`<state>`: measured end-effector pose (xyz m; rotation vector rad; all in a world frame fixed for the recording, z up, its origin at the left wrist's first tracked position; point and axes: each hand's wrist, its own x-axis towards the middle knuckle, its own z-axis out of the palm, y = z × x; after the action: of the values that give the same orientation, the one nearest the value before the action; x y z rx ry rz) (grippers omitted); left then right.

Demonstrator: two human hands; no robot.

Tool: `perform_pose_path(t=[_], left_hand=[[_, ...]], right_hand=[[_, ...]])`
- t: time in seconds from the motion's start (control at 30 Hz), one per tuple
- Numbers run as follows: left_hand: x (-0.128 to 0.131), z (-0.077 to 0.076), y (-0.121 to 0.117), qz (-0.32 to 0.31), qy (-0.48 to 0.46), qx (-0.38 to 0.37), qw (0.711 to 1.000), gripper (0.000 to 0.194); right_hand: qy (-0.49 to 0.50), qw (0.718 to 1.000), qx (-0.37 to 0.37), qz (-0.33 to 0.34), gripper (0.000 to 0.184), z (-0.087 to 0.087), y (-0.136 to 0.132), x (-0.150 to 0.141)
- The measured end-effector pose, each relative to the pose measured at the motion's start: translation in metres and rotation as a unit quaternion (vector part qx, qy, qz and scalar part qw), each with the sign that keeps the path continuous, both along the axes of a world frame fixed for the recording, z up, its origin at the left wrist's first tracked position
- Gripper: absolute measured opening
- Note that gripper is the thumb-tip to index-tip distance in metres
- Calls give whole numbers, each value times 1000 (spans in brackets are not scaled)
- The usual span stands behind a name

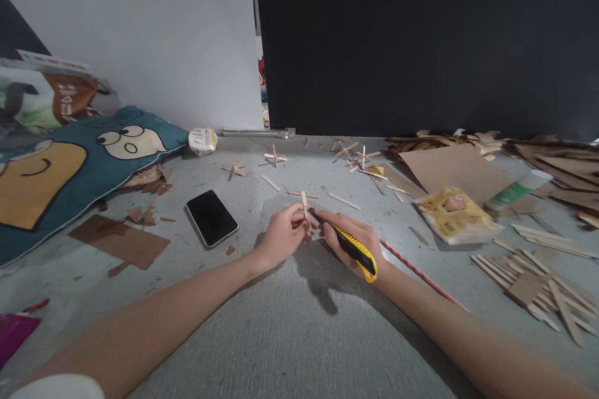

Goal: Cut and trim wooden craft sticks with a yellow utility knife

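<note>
Between its fingertips my left hand (283,235) pinches a small wooden craft stick (304,202) that points upward. My right hand (353,234) is wrapped round a yellow and black utility knife (358,247), its front end close to the stick. Whether the blade touches the wood is too small to tell. Just beyond my hands lie loose craft sticks, one a bare stick (344,201) to the right and another stick (270,182) to the left. Farther back stand small crossed-stick pieces, among them a cross-shaped one (275,157).
Left of my hands lies a phone (212,218), near brown cardboard (120,241) and a blue cartoon cushion (135,149). On the right are a yellow packet (456,215), a glue stick (519,190), a pile of sticks (538,287) and a red striped pencil (418,271).
</note>
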<state>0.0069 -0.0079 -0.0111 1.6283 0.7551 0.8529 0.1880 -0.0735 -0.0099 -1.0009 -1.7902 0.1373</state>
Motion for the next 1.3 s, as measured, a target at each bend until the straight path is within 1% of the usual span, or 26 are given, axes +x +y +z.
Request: perform_pose_path(t=[0.33, 0.57, 0.87, 1.0, 1.13, 1.3], left_hand=[[2, -3, 1, 12, -4, -5, 1000, 28], [0, -2, 0, 2, 3, 2, 1000, 27], [1, -1, -2, 2, 17, 29, 999, 22], [0, -2, -2, -1, 29, 48, 998, 23], [0, -3, -2, 3, 27, 39, 999, 23], [2, -4, -2, 7, 19, 21, 1000, 17]], right_hand=[[-4, 1000, -3, 0, 28, 1, -1, -1], [-7, 1000, 21, -5, 25, 1, -1, -2], [2, 999, 34, -8, 24, -13, 0, -1], [-5, 999, 41, -6, 24, -14, -1, 0], [-8, 998, 54, -9, 23, -13, 0, -1], [15, 997, 71, -24, 23, -15, 2, -3]])
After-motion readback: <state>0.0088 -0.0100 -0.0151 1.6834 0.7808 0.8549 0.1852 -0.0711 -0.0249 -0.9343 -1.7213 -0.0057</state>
